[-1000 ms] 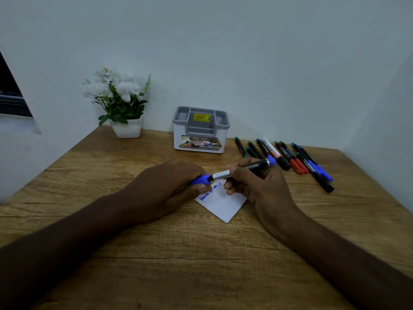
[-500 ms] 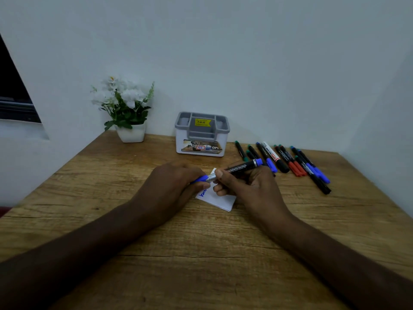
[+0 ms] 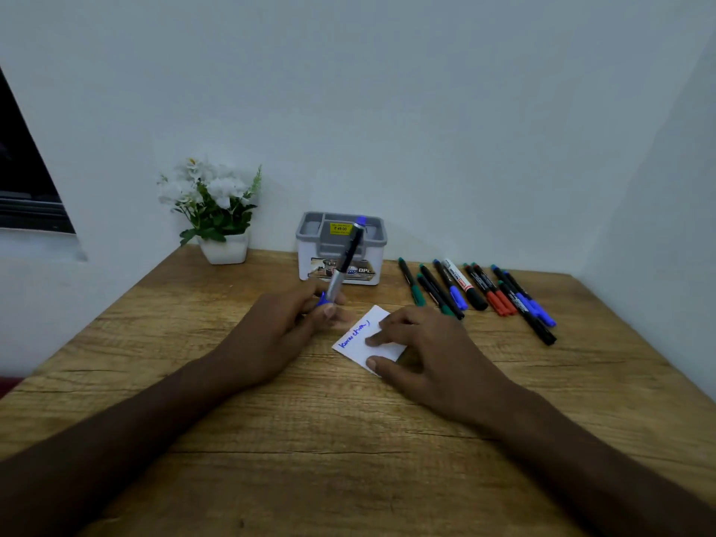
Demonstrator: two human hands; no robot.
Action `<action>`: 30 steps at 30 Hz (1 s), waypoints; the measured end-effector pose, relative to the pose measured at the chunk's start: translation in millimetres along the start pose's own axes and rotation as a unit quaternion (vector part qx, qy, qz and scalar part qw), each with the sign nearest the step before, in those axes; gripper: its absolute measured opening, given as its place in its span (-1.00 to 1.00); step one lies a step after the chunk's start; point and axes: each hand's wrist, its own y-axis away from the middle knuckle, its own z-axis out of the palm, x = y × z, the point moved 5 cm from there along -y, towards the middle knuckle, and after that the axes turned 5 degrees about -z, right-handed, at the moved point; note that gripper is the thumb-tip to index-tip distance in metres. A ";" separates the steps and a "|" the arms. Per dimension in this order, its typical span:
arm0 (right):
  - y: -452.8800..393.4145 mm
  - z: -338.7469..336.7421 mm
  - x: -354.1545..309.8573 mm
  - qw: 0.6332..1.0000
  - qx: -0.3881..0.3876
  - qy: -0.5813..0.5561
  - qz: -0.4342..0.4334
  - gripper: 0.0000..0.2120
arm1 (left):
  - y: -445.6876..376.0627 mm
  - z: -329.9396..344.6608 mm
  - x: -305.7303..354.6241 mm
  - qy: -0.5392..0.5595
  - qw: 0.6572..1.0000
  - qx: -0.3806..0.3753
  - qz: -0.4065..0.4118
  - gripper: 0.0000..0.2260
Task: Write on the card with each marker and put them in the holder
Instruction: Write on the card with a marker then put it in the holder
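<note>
1. The left hand (image 3: 286,327) grips a blue marker (image 3: 346,261) by its capped lower end, fingers curled round it; the black and silver barrel rises tilted toward 1 o'clock, its blue tail end showing in front of the holder.
2. The right hand (image 3: 422,354) lies flat on the white card (image 3: 360,339), fingers straight and spread, fingertips and thumb pressing its right half.
3. The card sits at the centre of the wooden table (image 3: 310,439), turned like a diamond, with one line of blue handwriting along its upper left edge.
4. The holder (image 3: 341,250), a grey and white compartmented box with a yellow price sticker, stands at 12 o'clock from the card, against the wall.
5. A row of capped markers (image 3: 476,292) lies at 2 o'clock from the card: green, blue, black and red caps, black barrels, one white.
6. A white pot of white flowers (image 3: 217,211) stands at 9 o'clock from the holder.
</note>
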 end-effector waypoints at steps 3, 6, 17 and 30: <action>0.3 5.1 -10.1 0.999 -0.021 0.042 0.007 -0.47 | -2.8 -9.4 -1.7 0.090 0.993 0.058 -0.049 -0.79; 1.9 9.2 -16.9 0.997 -0.030 0.070 0.008 -0.41 | -14.4 -27.6 3.6 0.072 0.981 0.166 -0.064 -0.74; 5.3 9.1 -11.0 0.999 -0.013 0.043 0.009 -0.43 | -133.6 -81.4 11.4 -0.067 0.950 0.282 -0.119 -0.75; 4.2 13.1 -7.2 0.999 -0.010 0.045 0.007 -0.44 | -146.4 -30.2 -1.1 -0.222 0.939 0.169 -0.200 -0.74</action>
